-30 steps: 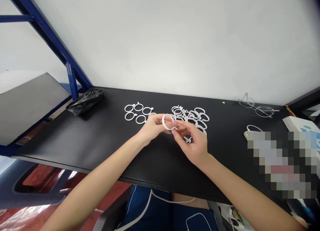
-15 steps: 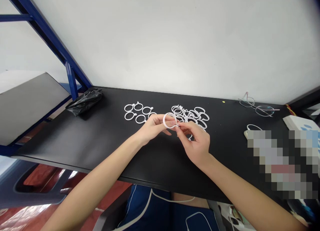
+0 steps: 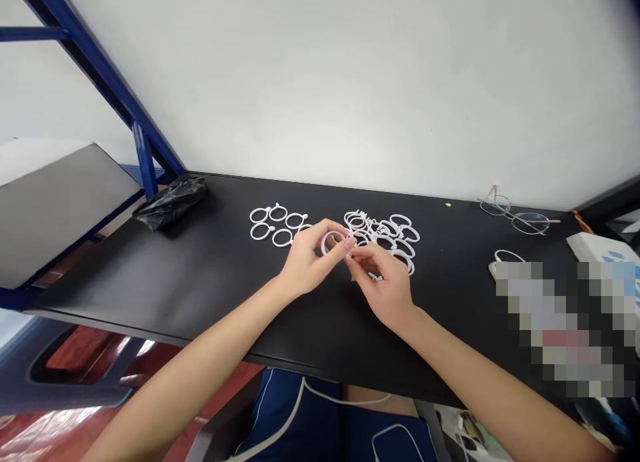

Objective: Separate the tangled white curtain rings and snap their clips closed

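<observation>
Now both hands pinch one white ring [image 3: 334, 243] above the black table [image 3: 210, 275]: left hand [image 3: 306, 265], right hand [image 3: 384, 285] gripping.

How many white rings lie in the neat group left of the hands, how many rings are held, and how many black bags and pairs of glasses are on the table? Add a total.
Laid-out white rings: 6, one partly behind the left hand
Held white ring, between left hand and right hand: 1
Black plastic bag: 1
Pair of glasses: 1
Total: 9
</observation>
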